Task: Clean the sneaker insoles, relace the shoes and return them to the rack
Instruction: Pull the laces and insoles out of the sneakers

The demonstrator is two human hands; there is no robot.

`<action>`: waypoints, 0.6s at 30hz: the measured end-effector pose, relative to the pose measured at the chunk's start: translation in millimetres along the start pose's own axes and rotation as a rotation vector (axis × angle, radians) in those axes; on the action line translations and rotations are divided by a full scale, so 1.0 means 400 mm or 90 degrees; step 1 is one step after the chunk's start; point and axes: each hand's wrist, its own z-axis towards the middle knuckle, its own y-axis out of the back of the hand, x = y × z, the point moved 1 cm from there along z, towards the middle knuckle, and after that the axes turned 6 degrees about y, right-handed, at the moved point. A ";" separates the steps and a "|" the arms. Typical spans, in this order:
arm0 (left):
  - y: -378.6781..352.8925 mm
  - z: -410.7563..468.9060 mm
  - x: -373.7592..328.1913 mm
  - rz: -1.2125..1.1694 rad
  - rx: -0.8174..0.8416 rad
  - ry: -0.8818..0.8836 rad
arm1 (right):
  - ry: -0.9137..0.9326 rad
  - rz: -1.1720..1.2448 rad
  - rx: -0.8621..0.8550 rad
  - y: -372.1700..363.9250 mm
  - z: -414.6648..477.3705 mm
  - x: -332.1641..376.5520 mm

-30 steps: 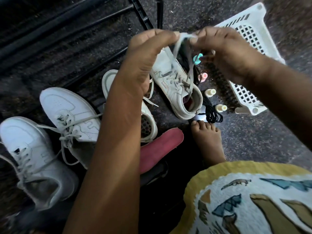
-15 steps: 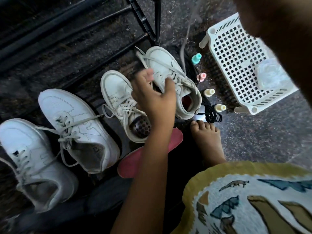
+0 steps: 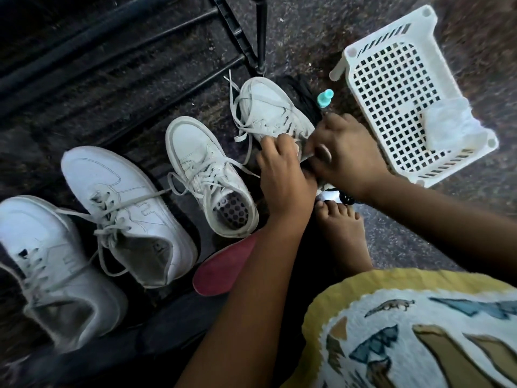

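Note:
Several white sneakers stand on the dark floor. The far one, a grey-white sneaker (image 3: 268,107), has loose laces trailing off its toe. My left hand (image 3: 282,175) and my right hand (image 3: 347,152) both grip its heel end, hiding the opening. Left of it stands a second small sneaker (image 3: 207,175) with a perforated insole showing inside. Two larger white sneakers (image 3: 123,208) (image 3: 47,264) sit further left, laces loose. A red insole (image 3: 223,270) lies on the floor under my left forearm.
A white plastic basket (image 3: 397,79) with a clear wrapper inside sits at the right. A teal-capped bottle (image 3: 324,98) and black laces (image 3: 302,91) lie behind the held sneaker. Black rack bars (image 3: 237,32) run along the back. My bare foot (image 3: 341,228) rests below my hands.
Both hands have come down from holding the lace ends up high. They now grip the heel of the far sneaker, and the laces lie loose over its toe.

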 end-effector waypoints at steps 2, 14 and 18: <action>-0.004 -0.006 0.005 -0.015 -0.015 0.013 | 0.062 0.075 -0.065 0.104 0.097 -0.012; -0.006 0.018 0.060 -0.235 0.010 0.102 | -0.127 0.430 -0.027 0.094 0.132 -0.070; -0.007 0.025 0.082 -0.261 0.009 0.131 | -0.174 0.454 -0.047 0.079 0.136 -0.079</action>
